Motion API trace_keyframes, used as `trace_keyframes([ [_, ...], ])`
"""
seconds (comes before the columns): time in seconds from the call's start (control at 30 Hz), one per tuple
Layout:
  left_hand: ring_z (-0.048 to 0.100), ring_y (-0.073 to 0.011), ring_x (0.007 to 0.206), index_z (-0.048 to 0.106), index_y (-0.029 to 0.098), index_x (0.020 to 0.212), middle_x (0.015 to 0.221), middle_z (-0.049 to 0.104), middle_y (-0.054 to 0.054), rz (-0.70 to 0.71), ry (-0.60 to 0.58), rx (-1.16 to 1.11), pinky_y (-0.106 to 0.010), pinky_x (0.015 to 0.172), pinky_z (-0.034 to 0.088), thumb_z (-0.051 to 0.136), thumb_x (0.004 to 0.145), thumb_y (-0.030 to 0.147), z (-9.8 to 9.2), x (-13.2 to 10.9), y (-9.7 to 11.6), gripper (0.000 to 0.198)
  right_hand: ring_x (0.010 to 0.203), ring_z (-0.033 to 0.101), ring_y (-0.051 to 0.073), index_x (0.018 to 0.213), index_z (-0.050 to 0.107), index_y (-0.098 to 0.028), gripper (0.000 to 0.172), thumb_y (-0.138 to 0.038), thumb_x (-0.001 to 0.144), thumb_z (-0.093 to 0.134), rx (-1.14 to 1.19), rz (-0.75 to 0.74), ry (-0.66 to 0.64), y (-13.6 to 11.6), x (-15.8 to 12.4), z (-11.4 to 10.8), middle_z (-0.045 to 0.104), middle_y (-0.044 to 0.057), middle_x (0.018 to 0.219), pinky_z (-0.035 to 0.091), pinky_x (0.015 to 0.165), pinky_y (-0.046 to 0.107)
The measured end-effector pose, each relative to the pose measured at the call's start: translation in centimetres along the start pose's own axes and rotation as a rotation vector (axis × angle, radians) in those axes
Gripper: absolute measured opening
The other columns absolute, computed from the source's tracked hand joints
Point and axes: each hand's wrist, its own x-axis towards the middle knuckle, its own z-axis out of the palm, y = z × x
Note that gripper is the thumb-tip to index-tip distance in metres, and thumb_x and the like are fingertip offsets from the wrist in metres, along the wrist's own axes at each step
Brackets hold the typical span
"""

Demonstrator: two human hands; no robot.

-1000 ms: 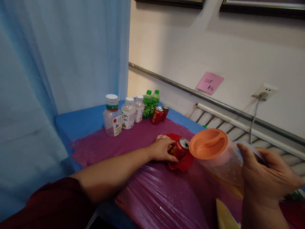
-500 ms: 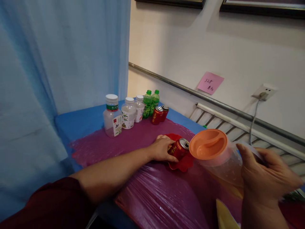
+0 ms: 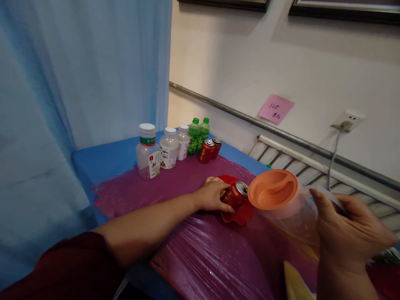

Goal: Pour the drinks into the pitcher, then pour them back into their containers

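My left hand [image 3: 215, 196] is wrapped round a red drink can [image 3: 233, 197], which leans to the right with its opened top toward the jug. Beneath the can lies a red dish with a wavy rim [image 3: 242, 218]. My right hand [image 3: 350, 225] grips the handle of a clear plastic jug [image 3: 295, 223] with an orange lid [image 3: 273, 189]. The jug is tipped to the left, its lid close beside the can's top. Some amber liquid seems to lie low in the jug. Whether any liquid is flowing between them I cannot tell.
Behind, on the table's purple plastic sheet [image 3: 125, 191], stand clear bottles with white caps [image 3: 148, 152], green bottles [image 3: 194, 137] and two more red cans [image 3: 206, 151]. A yellow cloth-like piece [image 3: 296, 283] lies in front. A radiator [image 3: 281, 160] and plugged cord [image 3: 334, 154] are at right.
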Motion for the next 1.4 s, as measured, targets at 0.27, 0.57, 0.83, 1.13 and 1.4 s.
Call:
trace_keyframes([
  [0.27,0.063,-0.0316,0.109,0.074,0.024,0.112,0.105,0.073,-0.006,0.007,0.004,-0.001,-0.041,0.101,0.040,0.085,0.064,0.069,0.0,0.0,0.0,0.067,0.047,0.041,0.010,0.068,0.074,-0.018,0.056,-0.073,0.076,0.076,0.005,-0.004,0.011,0.2,0.0,0.1,0.047,-0.004,0.048,0.029,0.050,0.027],
  [0.57,0.062,-0.0316,0.108,0.074,0.023,0.108,0.104,0.073,-0.007,-0.007,0.008,0.003,-0.042,0.101,0.041,0.085,0.064,0.068,-0.1,-0.1,0.1,0.064,0.049,0.041,0.011,0.066,0.072,-0.019,0.054,-0.071,0.077,0.074,0.045,0.071,-0.013,0.0,-0.1,0.7,0.047,-0.005,0.050,0.030,0.052,0.027],
  [0.83,0.063,-0.0315,0.109,0.074,0.024,0.115,0.110,0.073,-0.008,0.001,0.025,0.011,-0.042,0.100,0.041,0.086,0.065,0.066,-0.2,-0.1,0.0,0.067,0.054,0.040,0.010,0.066,0.067,-0.017,0.053,-0.068,0.077,0.076,0.294,0.317,-0.073,1.4,-0.9,2.3,0.045,-0.006,0.056,0.029,0.053,0.026],
  [1.13,0.062,-0.0322,0.111,0.074,0.024,0.116,0.110,0.073,-0.006,-0.040,0.063,-0.049,-0.046,0.106,0.039,0.089,0.062,0.061,-0.7,-0.3,0.0,0.067,0.048,0.036,0.010,0.060,0.051,-0.022,0.054,-0.068,0.076,0.075,0.636,0.690,0.033,5.2,-2.4,5.5,0.042,-0.007,0.052,0.029,0.044,0.025],
  [1.4,0.062,-0.0340,0.121,0.071,0.024,0.124,0.126,0.073,-0.008,-0.092,0.132,-0.144,-0.048,0.111,0.040,0.092,0.061,0.049,-1.0,-0.2,0.0,0.071,0.040,0.031,0.007,0.063,0.039,-0.025,0.058,-0.071,0.075,0.072,0.825,0.917,0.065,5.9,-3.4,7.5,0.037,-0.011,0.047,0.024,0.039,0.023],
])
